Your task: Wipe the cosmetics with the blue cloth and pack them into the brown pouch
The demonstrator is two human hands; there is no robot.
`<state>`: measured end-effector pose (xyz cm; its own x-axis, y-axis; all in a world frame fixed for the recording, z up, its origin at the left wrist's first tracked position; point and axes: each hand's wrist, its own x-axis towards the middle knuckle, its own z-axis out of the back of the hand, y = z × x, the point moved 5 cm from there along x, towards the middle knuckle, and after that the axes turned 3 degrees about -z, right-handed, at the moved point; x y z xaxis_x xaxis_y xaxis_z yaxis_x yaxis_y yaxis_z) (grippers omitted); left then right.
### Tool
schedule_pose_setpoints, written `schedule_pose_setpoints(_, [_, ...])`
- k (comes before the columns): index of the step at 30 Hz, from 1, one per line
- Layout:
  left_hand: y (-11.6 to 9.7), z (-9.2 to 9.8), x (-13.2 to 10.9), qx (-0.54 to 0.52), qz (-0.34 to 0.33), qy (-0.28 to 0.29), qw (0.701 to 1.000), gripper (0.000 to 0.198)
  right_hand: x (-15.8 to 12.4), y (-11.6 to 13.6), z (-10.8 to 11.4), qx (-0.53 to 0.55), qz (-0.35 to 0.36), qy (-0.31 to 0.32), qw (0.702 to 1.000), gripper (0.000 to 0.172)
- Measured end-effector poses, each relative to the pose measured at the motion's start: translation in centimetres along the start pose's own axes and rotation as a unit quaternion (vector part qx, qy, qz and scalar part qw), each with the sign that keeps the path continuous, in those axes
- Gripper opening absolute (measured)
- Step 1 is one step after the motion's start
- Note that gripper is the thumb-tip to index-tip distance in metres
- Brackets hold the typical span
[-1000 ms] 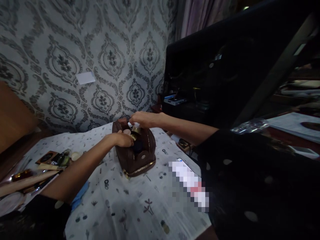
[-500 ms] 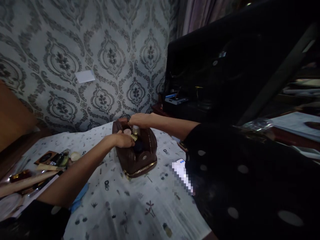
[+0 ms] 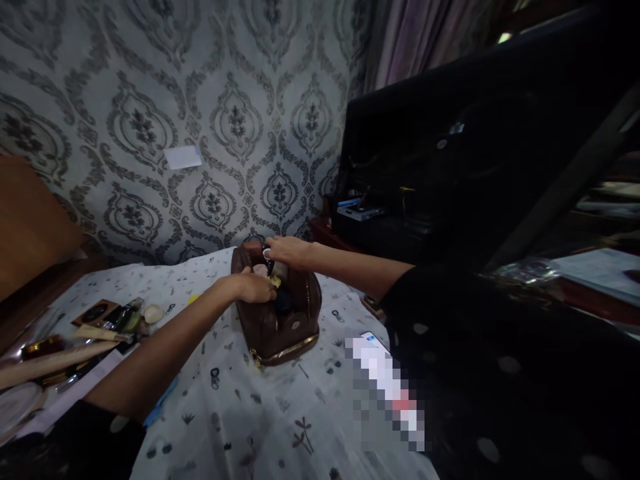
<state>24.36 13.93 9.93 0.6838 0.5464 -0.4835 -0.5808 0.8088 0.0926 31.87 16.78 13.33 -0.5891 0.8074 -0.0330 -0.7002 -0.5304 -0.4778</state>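
Note:
A brown leather pouch (image 3: 280,327) with a gold zip stands open on the white patterned cloth (image 3: 250,407). Small bottles and jars show in its mouth. My left hand (image 3: 253,288) grips the near left rim of the pouch, fingers curled. My right hand (image 3: 285,251) reaches over the far rim, fingers closed on a small pale bottle (image 3: 279,270) standing in the pouch.
Make-up items, brushes and a compact (image 3: 95,313) lie at the left of the cloth. A phone (image 3: 385,387) lies at the right, near my dark spotted sleeve. A black case (image 3: 450,173) stands behind, against patterned wallpaper.
My right hand has pushed the pale bottle lower into the pouch. My left hand has kept its hold on the rim. The camera has shifted slightly.

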Motion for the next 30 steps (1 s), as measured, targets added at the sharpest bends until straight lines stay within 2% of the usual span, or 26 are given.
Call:
schedule_pose_setpoints(6, [0.5,-0.2,0.5,-0.001,0.001,-0.032,0.999,0.026,0.1,0.5,0.2,0.014,-0.046,0.028,0.998,0.029])
schedule_pose_setpoints(11, [2.6,0.0,1.2,-0.006,0.066,-0.128,0.99,0.035,-0.6,0.1,0.5,0.041,-0.073,0.026,0.996,0.035])
schedule_pose_setpoints(13, [3.3,0.0,1.4,-0.007,0.082,-0.149,0.985,0.035,-0.8,-0.1,0.4,0.044,-0.078,0.022,0.996,0.036])
schedule_pose_setpoints(24, [3.5,-0.1,3.2,-0.041,0.08,-0.156,0.984,0.038,0.2,-0.3,-1.9,0.086,-0.098,0.013,0.991,0.032])
schedule_pose_setpoints(30, [4.5,-0.2,3.2,-0.067,0.074,-0.224,0.97,0.036,-0.2,-0.3,-1.9,0.085,-0.094,0.03,0.991,0.032])
